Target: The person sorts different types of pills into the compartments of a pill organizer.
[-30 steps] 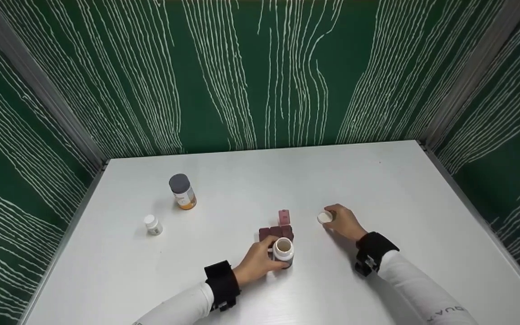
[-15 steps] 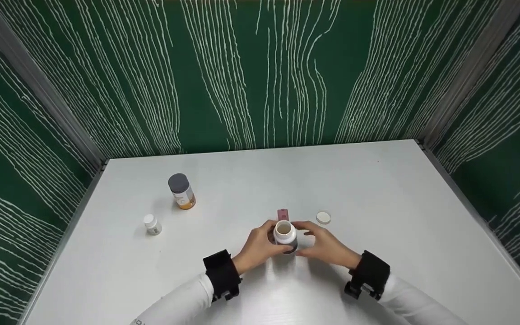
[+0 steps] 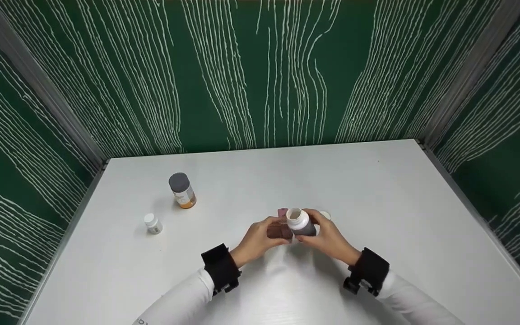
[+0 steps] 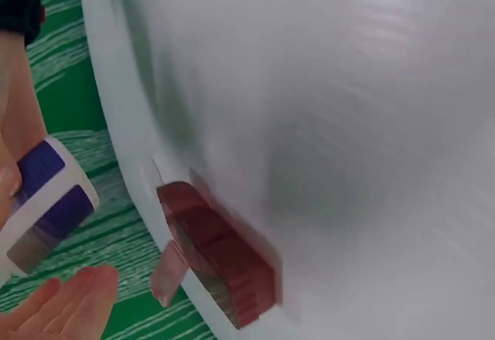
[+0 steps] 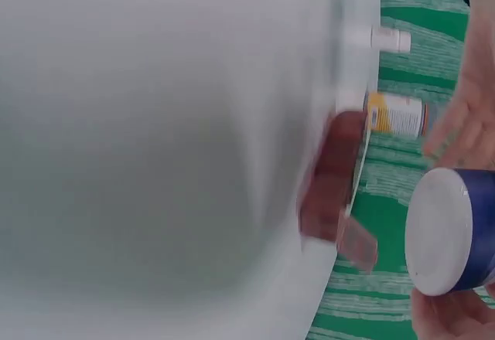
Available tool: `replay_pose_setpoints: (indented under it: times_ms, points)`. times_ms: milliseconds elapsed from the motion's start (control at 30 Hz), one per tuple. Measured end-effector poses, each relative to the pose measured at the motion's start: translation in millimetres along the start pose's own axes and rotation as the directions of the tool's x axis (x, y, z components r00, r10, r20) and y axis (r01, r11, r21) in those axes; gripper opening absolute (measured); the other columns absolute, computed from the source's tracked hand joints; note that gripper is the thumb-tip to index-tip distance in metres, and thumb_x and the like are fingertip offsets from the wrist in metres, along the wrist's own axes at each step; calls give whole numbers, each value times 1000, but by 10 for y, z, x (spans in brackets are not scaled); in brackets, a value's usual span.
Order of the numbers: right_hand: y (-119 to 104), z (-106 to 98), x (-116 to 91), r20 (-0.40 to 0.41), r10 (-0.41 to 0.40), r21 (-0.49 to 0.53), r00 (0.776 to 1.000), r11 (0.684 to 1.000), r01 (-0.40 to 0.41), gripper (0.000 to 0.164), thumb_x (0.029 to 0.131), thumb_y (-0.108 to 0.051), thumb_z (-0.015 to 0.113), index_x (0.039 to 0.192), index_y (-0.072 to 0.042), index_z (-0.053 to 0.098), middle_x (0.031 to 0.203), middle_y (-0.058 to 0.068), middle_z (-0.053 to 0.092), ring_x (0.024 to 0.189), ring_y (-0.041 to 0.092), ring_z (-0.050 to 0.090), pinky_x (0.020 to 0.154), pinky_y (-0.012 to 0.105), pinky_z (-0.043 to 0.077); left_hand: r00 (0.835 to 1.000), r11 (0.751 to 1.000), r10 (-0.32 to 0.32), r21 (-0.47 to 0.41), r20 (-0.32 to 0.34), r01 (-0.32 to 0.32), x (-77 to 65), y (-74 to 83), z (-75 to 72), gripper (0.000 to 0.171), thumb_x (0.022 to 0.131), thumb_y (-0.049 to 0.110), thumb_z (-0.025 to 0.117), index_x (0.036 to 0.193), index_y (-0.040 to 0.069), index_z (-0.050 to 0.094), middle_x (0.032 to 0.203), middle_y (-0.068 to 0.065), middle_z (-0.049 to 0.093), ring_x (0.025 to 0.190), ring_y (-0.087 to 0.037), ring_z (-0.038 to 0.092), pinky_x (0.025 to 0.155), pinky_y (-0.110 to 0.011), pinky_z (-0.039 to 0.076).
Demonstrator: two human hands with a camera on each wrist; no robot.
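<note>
Bottle (image 3: 304, 225) just switched sides: right hand (image 3: 332, 239) grips it, tilted. Left hand (image 3: 255, 243) let go, fingers apart, now free.

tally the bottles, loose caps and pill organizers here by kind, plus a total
Bottles: 3 (open white-necked bottle, small white bottle, grey-capped bottle)
Loose caps: 1 (white cap)
Pill organizers: 1 (dark red pill organizer)
Total: 5

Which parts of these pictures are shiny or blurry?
Head view: mostly sharp, with bright shine on the table; left wrist view: hazy, streaky glare at top right; right wrist view: the red box has smeary edges, while the held bottle looks clearer.
</note>
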State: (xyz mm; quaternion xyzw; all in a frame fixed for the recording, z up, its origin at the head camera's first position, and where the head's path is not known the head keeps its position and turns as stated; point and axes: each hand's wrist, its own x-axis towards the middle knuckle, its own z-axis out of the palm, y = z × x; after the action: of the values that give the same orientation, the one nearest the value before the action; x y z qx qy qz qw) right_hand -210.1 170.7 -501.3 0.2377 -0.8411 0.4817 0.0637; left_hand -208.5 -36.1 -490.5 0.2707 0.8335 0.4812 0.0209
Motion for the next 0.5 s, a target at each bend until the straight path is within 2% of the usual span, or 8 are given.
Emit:
replay_pose_setpoints:
  times_ms: [67, 133, 233, 267, 333, 500]
  points:
    - [66, -52, 26, -3, 10, -34, 1000, 999, -10, 58, 69, -7, 74, 121, 0, 47, 111, 11, 53, 100, 23, 51, 84, 41, 41, 1000, 987, -9, 159, 11, 7, 13, -62, -23, 47, 73, 16, 71, 112, -2, 53, 107, -15, 60, 99, -27, 56, 85, -33, 44]
    - [117, -91, 50, 1, 8, -73, 1000, 997, -8, 58, 68, -5, 74, 119, 0, 48, 108, 12, 52, 97, 24, 51, 83, 42, 42, 999, 950, -27, 311, 27, 17, 26, -123, -30, 43, 74, 17, 71, 108, -2, 55, 105, -14, 60, 98, -26, 56, 84, -32, 44]
    - [184, -115, 75, 25, -13, -166, 1000, 986, 17, 58, 65, -3, 74, 117, -1, 50, 101, 12, 50, 92, 25, 51, 78, 42, 43, 996, 889, -64, 457, 66, 27, 43, -202, -25, 36, 74, 17, 70, 103, -2, 58, 99, -12, 60, 93, -23, 56, 80, -31, 45]
    - [203, -115, 82, 34, -26, -205, 999, 978, 32, 58, 64, -2, 74, 117, -1, 51, 100, 13, 49, 90, 26, 50, 77, 42, 44, 995, 872, -67, 489, 73, 23, 48, -227, -23, 34, 74, 16, 70, 101, -2, 58, 98, -12, 60, 92, -22, 56, 79, -30, 45]
    - [234, -108, 94, 52, -49, -275, 997, 959, 61, 59, 61, -1, 75, 116, 0, 51, 98, 14, 48, 89, 27, 49, 75, 42, 44, 994, 853, -72, 521, 81, 19, 58, -268, -22, 30, 74, 14, 70, 98, -1, 60, 95, -11, 60, 89, -21, 56, 77, -30, 45]
    - [267, -88, 116, 108, -83, -406, 991, 906, 120, 63, 58, 0, 75, 117, 0, 52, 100, 15, 46, 90, 27, 46, 75, 40, 44, 993, 837, -76, 547, 91, 15, 74, -321, -30, 23, 73, 8, 68, 94, 0, 63, 91, -9, 62, 88, -20, 57, 76, -29, 45]
